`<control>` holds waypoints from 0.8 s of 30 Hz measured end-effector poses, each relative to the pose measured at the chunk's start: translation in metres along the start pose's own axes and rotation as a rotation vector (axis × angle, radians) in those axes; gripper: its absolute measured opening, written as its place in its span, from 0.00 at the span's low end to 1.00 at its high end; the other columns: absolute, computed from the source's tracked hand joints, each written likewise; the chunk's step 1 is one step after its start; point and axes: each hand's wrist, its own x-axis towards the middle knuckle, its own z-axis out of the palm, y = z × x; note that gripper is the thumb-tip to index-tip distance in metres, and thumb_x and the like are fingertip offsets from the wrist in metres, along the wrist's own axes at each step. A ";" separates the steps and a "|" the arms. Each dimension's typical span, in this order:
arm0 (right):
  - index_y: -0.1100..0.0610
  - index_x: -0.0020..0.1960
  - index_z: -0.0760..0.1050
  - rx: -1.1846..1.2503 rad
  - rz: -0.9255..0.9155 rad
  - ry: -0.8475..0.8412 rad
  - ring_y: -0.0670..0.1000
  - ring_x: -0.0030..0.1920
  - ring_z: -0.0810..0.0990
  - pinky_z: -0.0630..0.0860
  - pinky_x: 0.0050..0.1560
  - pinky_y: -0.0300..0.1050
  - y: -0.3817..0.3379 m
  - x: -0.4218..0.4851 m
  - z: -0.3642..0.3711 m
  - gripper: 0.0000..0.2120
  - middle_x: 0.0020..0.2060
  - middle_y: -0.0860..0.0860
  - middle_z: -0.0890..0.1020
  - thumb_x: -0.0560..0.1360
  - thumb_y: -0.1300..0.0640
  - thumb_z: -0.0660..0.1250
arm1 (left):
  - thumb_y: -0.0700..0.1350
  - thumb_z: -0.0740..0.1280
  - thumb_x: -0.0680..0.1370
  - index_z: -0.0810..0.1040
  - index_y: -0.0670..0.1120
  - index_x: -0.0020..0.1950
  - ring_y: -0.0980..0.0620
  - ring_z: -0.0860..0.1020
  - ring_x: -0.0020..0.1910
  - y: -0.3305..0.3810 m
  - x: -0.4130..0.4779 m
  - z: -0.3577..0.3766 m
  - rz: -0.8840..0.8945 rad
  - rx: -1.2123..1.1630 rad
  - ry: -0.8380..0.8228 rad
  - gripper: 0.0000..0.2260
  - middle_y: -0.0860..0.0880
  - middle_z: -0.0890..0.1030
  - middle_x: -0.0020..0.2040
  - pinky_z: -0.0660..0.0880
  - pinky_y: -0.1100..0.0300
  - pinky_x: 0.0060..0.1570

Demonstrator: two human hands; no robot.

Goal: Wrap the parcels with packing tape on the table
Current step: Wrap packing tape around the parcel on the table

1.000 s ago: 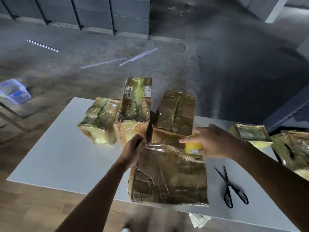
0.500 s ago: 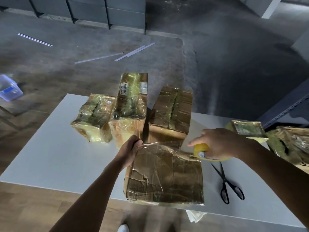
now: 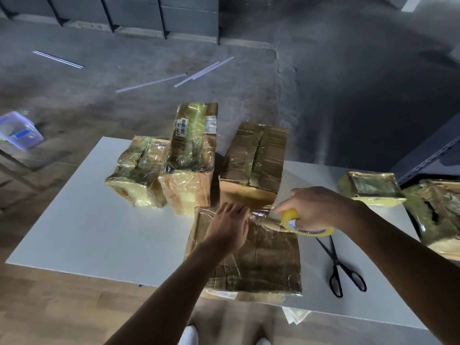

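A flat cardboard parcel [image 3: 261, 265], partly covered in clear tape, lies at the near edge of the white table [image 3: 99, 220]. My left hand [image 3: 227, 226] rests flat on its far left part, pressing the tape down. My right hand [image 3: 316, 207] grips a yellow roll of packing tape [image 3: 302, 225] at the parcel's far right corner, with a strip of clear tape stretched between the roll and my left hand. Three taped parcels stand behind: a low one [image 3: 139, 173], a tall one [image 3: 191, 155] and a brown one [image 3: 256, 165].
Black scissors [image 3: 341, 270] lie on the table right of the parcel. Two more wrapped parcels [image 3: 371, 188] [image 3: 438, 215] sit at the right end. A clear plastic bin [image 3: 18, 133] and thin white strips [image 3: 204, 70] lie on the floor beyond.
My left hand moved from the parcel's far left corner onto its top. My right hand carried the roll to the right and toward me, drawing tape across the far edge.
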 end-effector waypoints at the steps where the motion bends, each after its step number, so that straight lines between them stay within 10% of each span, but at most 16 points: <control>1: 0.31 0.68 0.62 0.011 -0.005 0.000 0.42 0.37 0.67 0.61 0.32 0.38 0.001 -0.001 0.000 0.29 0.40 0.40 0.67 0.71 0.51 0.63 | 0.45 0.58 0.81 0.70 0.44 0.70 0.47 0.70 0.68 -0.002 -0.002 0.006 -0.005 0.003 -0.030 0.18 0.45 0.74 0.67 0.58 0.53 0.73; 11: 0.36 0.62 0.69 0.400 -0.058 0.255 0.47 0.50 0.76 0.75 0.48 0.44 0.032 -0.031 0.028 0.26 0.52 0.42 0.75 0.69 0.52 0.72 | 0.50 0.51 0.83 0.61 0.47 0.76 0.53 0.61 0.74 -0.014 -0.005 0.021 -0.021 0.028 -0.061 0.21 0.49 0.65 0.75 0.49 0.57 0.75; 17: 0.37 0.66 0.69 0.094 -0.029 0.112 0.42 0.40 0.69 0.59 0.34 0.31 0.044 -0.034 0.031 0.24 0.43 0.40 0.68 0.71 0.45 0.68 | 0.51 0.50 0.83 0.60 0.49 0.77 0.54 0.61 0.74 -0.015 -0.008 0.023 -0.019 0.062 -0.043 0.22 0.50 0.65 0.75 0.49 0.59 0.74; 24: 0.31 0.68 0.62 0.207 0.042 -0.013 0.44 0.47 0.72 0.65 0.39 0.34 0.051 -0.035 0.059 0.28 0.45 0.39 0.70 0.72 0.49 0.65 | 0.48 0.54 0.82 0.65 0.48 0.75 0.52 0.65 0.71 -0.015 -0.008 0.019 -0.012 0.070 -0.029 0.20 0.50 0.70 0.71 0.52 0.59 0.73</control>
